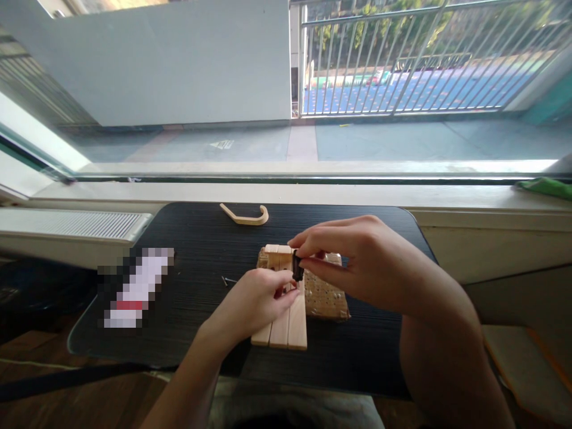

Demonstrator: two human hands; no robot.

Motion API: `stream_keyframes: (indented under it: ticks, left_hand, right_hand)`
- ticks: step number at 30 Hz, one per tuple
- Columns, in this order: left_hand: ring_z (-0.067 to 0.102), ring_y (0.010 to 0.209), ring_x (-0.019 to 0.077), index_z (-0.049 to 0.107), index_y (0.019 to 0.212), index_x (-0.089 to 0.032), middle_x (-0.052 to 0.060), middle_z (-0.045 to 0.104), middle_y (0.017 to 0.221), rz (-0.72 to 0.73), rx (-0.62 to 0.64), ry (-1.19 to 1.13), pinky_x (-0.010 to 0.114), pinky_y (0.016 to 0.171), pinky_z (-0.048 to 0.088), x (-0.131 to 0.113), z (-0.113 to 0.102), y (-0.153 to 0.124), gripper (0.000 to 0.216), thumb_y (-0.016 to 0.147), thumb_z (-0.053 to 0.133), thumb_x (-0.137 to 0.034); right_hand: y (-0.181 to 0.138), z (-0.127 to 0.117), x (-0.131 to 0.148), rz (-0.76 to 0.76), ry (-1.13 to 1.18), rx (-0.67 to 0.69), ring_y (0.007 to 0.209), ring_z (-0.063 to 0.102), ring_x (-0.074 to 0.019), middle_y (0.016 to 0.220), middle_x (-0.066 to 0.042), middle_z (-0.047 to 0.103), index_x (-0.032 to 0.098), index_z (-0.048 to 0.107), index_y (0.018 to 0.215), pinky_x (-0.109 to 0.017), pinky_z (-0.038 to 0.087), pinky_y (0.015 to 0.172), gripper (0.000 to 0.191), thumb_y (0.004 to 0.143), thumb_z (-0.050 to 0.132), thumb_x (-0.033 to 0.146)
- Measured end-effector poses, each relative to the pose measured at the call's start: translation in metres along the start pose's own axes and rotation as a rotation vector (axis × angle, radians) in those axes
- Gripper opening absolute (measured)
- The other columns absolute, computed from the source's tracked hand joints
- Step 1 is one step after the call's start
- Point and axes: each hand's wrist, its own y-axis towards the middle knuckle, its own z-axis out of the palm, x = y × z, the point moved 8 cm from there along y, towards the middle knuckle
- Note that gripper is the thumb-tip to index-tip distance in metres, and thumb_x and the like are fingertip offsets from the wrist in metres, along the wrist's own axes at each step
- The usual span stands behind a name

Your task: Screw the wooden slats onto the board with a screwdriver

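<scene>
My right hand is closed, its thumb and fingers pinching a short dark tool held upright. It looks like a stubby screwdriver, but its tip is too small to make out. Just below, my left hand is also closed, thumb and finger pinched at the tool's lower end. Whatever the left fingertips hold is hidden. Both hands are over a pale wooden slatted board, which has a raised strip across its far end. Under the board lies a brown piece of cardboard dotted with small holes.
A J-shaped wooden piece lies near the far edge of the black table. Screws lie left of the board. A blurred-out object rests at the left. Beyond the table is a window sill.
</scene>
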Motion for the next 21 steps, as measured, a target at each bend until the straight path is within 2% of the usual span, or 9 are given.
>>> stream_keyframes:
  ticks: [5,10,16,21]
  left_hand:
    - [0.048,0.049,0.0103,0.067,0.070,-0.018,-0.004,0.057,0.054,0.012,-0.003,-0.016,0.023,0.057,0.034,0.0007,0.0008,-0.0006,0.020,0.088,0.058,-0.023]
    - [0.049,0.050,0.0107,0.066,0.067,-0.018,-0.003,0.058,0.054,0.024,0.002,-0.015,0.023,0.056,0.034,-0.0003,0.0007,-0.0001,0.022,0.087,0.057,-0.021]
    - [0.051,0.051,0.0109,0.068,0.070,-0.018,-0.003,0.059,0.055,0.023,0.025,-0.025,0.023,0.057,0.033,-0.0002,0.0017,0.0004,0.022,0.088,0.056,-0.021]
    - [0.049,0.051,0.0107,0.063,0.064,-0.017,-0.003,0.058,0.055,0.025,0.039,0.003,0.024,0.057,0.032,-0.0012,0.0013,0.0008,0.026,0.088,0.055,-0.022]
  right_hand:
    - [0.0020,-0.0014,-0.0001,0.011,0.004,-0.021,0.064,0.057,-0.0092,0.072,0.002,0.066,0.017,0.068,0.085,-0.023,0.036,0.061,0.008,0.088,0.060,0.015]
    - [0.0026,0.0006,0.0012,-0.004,0.003,-0.013,0.066,0.055,-0.0101,0.075,0.000,0.065,0.016,0.068,0.084,-0.024,0.037,0.061,0.011,0.089,0.058,0.016]
    - [-0.0007,-0.0007,0.0001,0.018,-0.015,-0.009,0.072,0.063,-0.0133,0.080,-0.002,0.070,0.019,0.069,0.085,-0.025,0.040,0.067,0.015,0.091,0.056,0.018]
    - [-0.0001,-0.0002,0.0020,-0.007,0.031,-0.008,0.069,0.061,-0.0104,0.080,0.001,0.070,0.019,0.068,0.088,-0.023,0.039,0.064,0.010,0.090,0.059,0.016]
